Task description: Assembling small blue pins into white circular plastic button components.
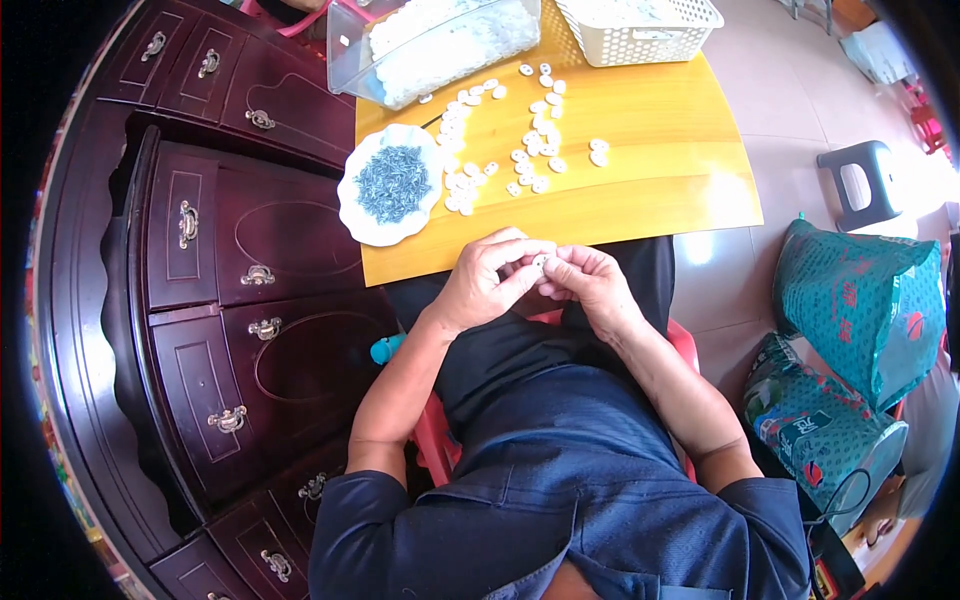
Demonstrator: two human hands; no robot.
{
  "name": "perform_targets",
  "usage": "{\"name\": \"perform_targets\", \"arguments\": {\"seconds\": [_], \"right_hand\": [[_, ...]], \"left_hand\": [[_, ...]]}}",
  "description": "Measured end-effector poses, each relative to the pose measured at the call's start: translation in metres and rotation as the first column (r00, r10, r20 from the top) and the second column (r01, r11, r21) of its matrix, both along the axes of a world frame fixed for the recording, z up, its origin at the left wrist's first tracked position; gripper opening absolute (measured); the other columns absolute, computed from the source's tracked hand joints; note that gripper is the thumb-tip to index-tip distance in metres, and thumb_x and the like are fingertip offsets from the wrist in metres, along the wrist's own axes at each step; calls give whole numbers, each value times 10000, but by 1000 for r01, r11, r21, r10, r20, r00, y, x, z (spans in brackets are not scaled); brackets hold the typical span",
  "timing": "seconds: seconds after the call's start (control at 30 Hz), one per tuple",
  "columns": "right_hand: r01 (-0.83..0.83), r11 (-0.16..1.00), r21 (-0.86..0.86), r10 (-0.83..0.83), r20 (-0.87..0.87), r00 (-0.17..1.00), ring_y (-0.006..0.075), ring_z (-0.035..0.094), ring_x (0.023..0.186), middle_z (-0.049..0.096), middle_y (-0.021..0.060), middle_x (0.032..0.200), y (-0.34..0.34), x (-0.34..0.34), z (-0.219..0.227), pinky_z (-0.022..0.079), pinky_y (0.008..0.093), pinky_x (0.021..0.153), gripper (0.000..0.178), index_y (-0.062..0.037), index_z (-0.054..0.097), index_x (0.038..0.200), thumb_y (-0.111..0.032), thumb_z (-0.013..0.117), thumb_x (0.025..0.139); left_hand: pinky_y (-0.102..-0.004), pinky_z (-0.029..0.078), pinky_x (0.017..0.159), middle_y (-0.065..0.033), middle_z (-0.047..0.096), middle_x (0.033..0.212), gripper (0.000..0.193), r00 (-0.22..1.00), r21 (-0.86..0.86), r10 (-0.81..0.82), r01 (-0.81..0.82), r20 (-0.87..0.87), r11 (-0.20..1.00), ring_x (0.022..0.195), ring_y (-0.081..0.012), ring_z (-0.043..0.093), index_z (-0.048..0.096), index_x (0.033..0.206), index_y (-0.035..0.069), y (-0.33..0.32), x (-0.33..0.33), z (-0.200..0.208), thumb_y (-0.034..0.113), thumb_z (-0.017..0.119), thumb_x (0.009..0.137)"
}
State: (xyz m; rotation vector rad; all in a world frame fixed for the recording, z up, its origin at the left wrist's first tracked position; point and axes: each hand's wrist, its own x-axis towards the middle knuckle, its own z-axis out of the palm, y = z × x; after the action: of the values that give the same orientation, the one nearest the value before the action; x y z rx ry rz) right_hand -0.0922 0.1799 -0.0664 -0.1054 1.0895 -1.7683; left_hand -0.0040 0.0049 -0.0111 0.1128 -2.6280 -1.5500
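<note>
Just past the table's near edge, over my lap, my two hands meet around a small white oval piece (540, 261) with dark spots like holes. My left hand (488, 280) pinches it from the left between thumb and fingers. From the other side, the thumb and fingers of my right hand (596, 284) close on the same piece. Beyond my left hand, a white scalloped bowl (350, 212) holds a heap of thin dark metal pins or screws (393, 184). Many similar white pieces (540, 140) lie loosely in two rows on the yellow wooden table (660, 150).
A clear plastic bin (350, 65) of white parts and a beige perforated basket (640, 48) stand at the table's far edge. Dark red drawers (270, 230) line the left. Teal bags (860, 300) and a grey stool (862, 185) are on the right. I sit on a red chair (432, 440).
</note>
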Motion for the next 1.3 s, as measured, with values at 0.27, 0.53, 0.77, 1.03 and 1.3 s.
{"name": "perform_targets", "arguments": {"seconds": [0.27,0.53,0.77,1.03,1.3], "right_hand": [[64,996,-54,-59,87,994,95,660,717,716,37,862,-3,3,3,545,237,668,190,-28,705,1022,-211,667,991],[123,990,-72,-96,301,949,153,707,890,741,69,983,2,0,-11,578,314,831,184,-63,701,1055,-217,605,1023],[80,994,-76,-52,323,945,136,701,836,739,61,953,1,1,-9,576,291,812,195,-63,703,1032,-229,601,1029],[77,994,-72,-61,206,977,89,671,784,732,25,876,2,3,-13,544,247,753,186,-71,727,966,-233,647,1008],[95,994,-48,-85,184,979,89,668,773,737,25,866,2,4,-9,528,242,752,184,-69,737,992,-231,651,1006]], "left_hand": [[-402,563,767,-119,670,1023,477,967,-480,87,-195,-238,855,869,-306,680,661,1171,50,24,-6,-2,80,800,716],[-395,551,687,-88,660,896,300,964,-460,57,-176,-261,870,799,-291,669,690,1062,74,25,-11,-5,102,773,776],[-393,554,670,-84,676,874,264,976,-418,43,-132,-215,899,767,-284,674,715,1033,68,22,-9,-3,93,764,775],[-371,559,679,-102,700,840,265,969,-453,13,-127,-247,883,743,-271,678,735,1002,41,19,-11,-3,56,766,739],[-389,557,664,-110,705,841,217,963,-446,-17,-110,-270,888,760,-297,685,731,980,48,17,-14,-1,70,754,765]]}}
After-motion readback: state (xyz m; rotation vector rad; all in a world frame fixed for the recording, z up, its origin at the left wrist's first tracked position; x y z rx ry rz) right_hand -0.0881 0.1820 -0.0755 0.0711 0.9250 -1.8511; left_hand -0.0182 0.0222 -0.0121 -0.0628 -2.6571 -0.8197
